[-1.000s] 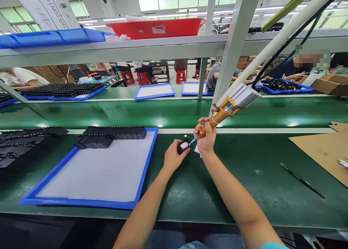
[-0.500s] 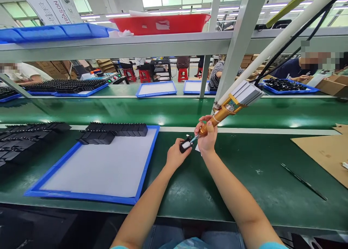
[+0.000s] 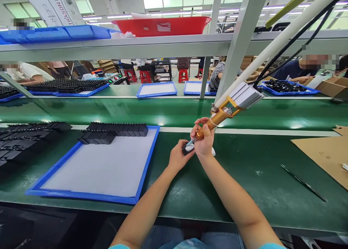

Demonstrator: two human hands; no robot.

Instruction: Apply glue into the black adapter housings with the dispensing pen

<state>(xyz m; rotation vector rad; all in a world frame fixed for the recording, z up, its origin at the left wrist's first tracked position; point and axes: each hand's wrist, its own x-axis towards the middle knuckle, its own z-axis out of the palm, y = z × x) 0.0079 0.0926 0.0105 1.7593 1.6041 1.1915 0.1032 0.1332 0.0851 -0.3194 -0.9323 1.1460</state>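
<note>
My left hand (image 3: 178, 156) is closed round a small black case (image 3: 185, 151) with a whitish inner face turned up. My right hand (image 3: 204, 140) is wrapped round a gold cylindrical hand tool (image 3: 217, 116), whose slim pale tip (image 3: 191, 142) slants down to the case and appears to touch it. Just beyond my right palm a bit of white material (image 3: 213, 152) sticks out; what it belongs to is hidden. To the left, rows of black cases (image 3: 119, 129) stand along the far end of a blue-rimmed tray (image 3: 148, 162).
More black cases (image 3: 24, 142) are stacked at far left. Tweezers (image 3: 303, 183) and cardboard (image 3: 323, 151) lie at right. A white pole (image 3: 272, 53) with black cables slants above the tool. The shelf carries a red bin (image 3: 163, 26). People sit across the green belt (image 3: 174, 111).
The black case has turned in my left hand and come closer to my right hand. My right hand and the tool have shifted slightly left, the tip now over the case's inner face.
</note>
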